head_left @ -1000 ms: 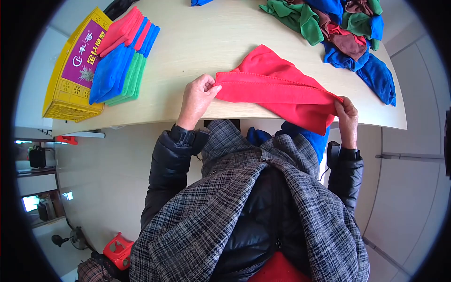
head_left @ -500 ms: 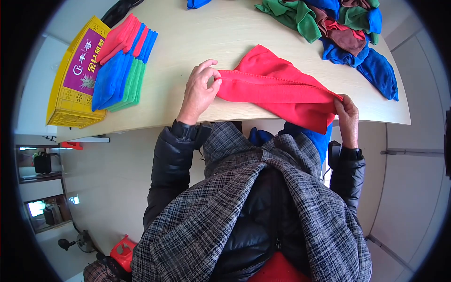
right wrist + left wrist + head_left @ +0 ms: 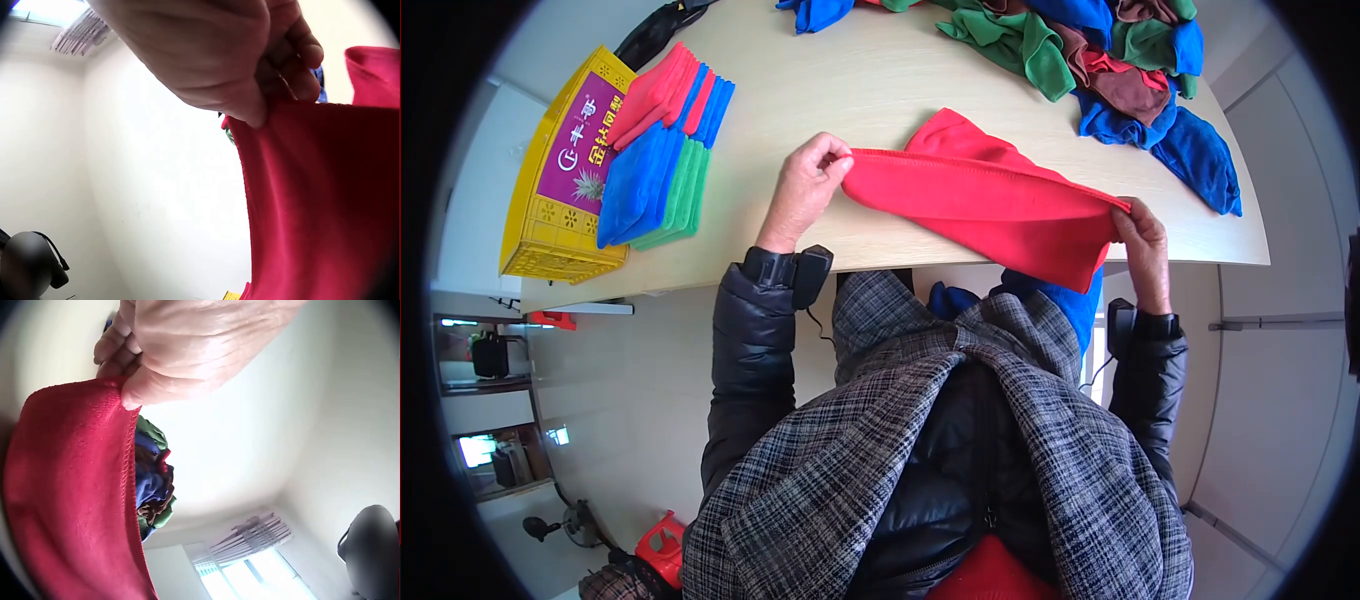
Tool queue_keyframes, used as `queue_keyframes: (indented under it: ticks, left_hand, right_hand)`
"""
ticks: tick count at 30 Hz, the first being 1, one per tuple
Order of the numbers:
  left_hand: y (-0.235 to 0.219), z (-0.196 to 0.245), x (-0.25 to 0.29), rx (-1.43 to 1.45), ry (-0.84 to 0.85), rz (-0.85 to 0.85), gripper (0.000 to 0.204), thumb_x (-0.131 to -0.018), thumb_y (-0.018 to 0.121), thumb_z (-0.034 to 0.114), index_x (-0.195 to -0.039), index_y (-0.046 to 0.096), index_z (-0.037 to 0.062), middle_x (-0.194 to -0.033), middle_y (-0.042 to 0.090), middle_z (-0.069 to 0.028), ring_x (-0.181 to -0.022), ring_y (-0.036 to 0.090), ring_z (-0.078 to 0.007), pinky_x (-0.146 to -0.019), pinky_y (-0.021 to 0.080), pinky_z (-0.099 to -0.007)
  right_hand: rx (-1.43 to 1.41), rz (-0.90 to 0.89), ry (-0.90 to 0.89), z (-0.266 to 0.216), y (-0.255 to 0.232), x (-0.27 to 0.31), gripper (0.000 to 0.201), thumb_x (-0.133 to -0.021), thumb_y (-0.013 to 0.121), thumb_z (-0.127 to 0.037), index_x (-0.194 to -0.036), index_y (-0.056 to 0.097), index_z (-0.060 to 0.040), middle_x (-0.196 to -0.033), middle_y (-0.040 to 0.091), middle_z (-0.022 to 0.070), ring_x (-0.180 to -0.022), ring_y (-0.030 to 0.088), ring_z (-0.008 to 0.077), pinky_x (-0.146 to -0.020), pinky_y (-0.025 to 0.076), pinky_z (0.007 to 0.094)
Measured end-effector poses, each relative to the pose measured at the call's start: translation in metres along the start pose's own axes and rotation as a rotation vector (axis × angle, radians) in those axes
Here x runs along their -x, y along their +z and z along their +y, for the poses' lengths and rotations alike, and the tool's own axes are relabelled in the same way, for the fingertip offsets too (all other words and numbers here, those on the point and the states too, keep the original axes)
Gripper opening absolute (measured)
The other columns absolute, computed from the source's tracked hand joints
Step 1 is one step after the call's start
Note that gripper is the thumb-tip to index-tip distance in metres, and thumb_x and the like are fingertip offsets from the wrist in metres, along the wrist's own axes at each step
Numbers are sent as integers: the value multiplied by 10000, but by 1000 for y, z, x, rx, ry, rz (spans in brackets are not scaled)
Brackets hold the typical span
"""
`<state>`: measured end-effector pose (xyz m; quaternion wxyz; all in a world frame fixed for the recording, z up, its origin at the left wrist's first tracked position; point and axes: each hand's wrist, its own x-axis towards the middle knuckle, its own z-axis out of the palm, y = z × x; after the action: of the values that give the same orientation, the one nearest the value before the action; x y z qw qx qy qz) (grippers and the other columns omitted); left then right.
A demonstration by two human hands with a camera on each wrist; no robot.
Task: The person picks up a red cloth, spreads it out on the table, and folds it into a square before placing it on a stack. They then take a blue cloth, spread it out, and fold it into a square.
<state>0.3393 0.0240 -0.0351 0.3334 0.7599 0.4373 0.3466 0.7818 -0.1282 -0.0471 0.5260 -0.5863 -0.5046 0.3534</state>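
A red cloth (image 3: pixel 990 200) with a stitched edge is stretched between both hands near the front edge of the table in the head view. My left hand (image 3: pixel 805 185) pinches its left corner, and in the left wrist view the thumb (image 3: pixel 139 394) presses the hem against the fingers. At the other end my right hand (image 3: pixel 1143 245) pinches the right corner; the right wrist view shows the cloth (image 3: pixel 312 187) hanging down from thumb and fingertips. Part of the cloth lies on the tabletop behind the lifted edge, and its lower right corner hangs over the table's front edge.
On the table (image 3: pixel 800 90), a yellow crate (image 3: pixel 565 255) stands at the left beside a stack of folded red, blue and green cloths (image 3: pixel 640 190). A loose heap of cloths (image 3: pixel 1130 85) lies at the back right. A blue cloth (image 3: pixel 820 12) is at the back.
My left hand loosened its fingers half a second ago, then closed on the corner again and moved left, pulling the edge straighter. The right hand has barely moved.
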Motion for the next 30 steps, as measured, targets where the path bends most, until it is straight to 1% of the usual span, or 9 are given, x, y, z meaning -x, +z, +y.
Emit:
queue_keyframes:
  ticks: [3, 5, 9, 12, 15, 20, 23, 28, 30]
  left_hand:
    - [-21, 15, -8, 88, 153, 129, 56, -935, 650, 19, -949, 595, 20, -851, 603, -5, -797, 562, -86, -740, 490, -251]
    - [-36, 34, -14, 88, 202, 157, 55, -944, 645, 21, -956, 591, 23, -855, 595, 2, -802, 557, -79, -745, 488, -244]
    - [-72, 80, -29, 58, 332, 245, 49, -972, 630, 28, -981, 582, 29, -875, 583, 16, -819, 551, -64, -765, 482, -227]
    - [-98, 117, -38, 10, 411, 315, 43, -991, 617, 33, -1003, 577, 27, -895, 590, 17, -833, 558, -65, -784, 481, -220]
    - [-122, 152, -42, 30, 540, 394, 61, -1015, 596, 53, -1067, 589, 21, -932, 610, 13, -877, 568, -60, -819, 482, -218]
    - [-138, 177, -34, 28, 482, 455, 138, -1030, 569, 69, -1149, 610, 11, -1058, 648, -16, -1010, 595, -68, -911, 468, -209]
    - [-154, 159, -31, -25, 434, 351, 143, -1028, 568, 72, -1144, 624, 9, -999, 645, -10, -941, 578, -62, -850, 473, -204]
    - [-153, 122, -53, 26, 312, 294, 133, -1020, 562, 67, -1109, 639, 6, -975, 649, -21, -889, 594, -81, -824, 485, -211]
    - [-154, 106, -75, -179, 225, 272, 132, -1007, 561, 61, -1096, 638, 2, -955, 649, -40, -848, 599, -90, -802, 493, -221]
  right_hand:
    - [-5, -52, -54, -32, -13, -15, 209, -1034, 608, -167, -1165, 695, -30, -930, 677, -4, -817, 590, 75, -784, 489, 234]
    - [-12, -85, -122, -60, -23, -26, 220, -1030, 618, -178, -1180, 696, -38, -926, 675, -10, -819, 581, 71, -791, 478, 239]
    - [43, -39, -220, -121, -40, -46, 238, -1024, 630, -184, -1205, 699, -46, -919, 673, -13, -839, 575, 65, -822, 473, 256]
    - [50, 79, -301, -170, -44, -60, 242, -1023, 636, -201, -1204, 715, -61, -892, 671, -10, -809, 563, 72, -818, 476, 270]
    - [115, -33, -379, -207, -49, -75, 278, -1000, 678, -258, -1208, 730, -81, -888, 688, -17, -777, 587, 81, -806, 487, 252]
    - [107, -77, -389, -216, -59, -105, 294, -993, 686, -272, -1221, 724, -91, -906, 693, -9, -793, 605, 81, -822, 499, 250]
    - [99, -182, -369, -219, -47, -108, 288, -1002, 671, -262, -1230, 713, -91, -886, 685, -12, -782, 602, 67, -791, 504, 249]
    - [62, -109, -327, -198, -12, -126, 283, -1004, 666, -265, -1227, 710, -95, -858, 668, -21, -755, 586, 49, -717, 496, 235]
    - [130, -250, -221, -181, -7, -149, 249, -995, 679, -237, -1196, 722, -95, -863, 668, -26, -777, 609, 54, -685, 493, 216]
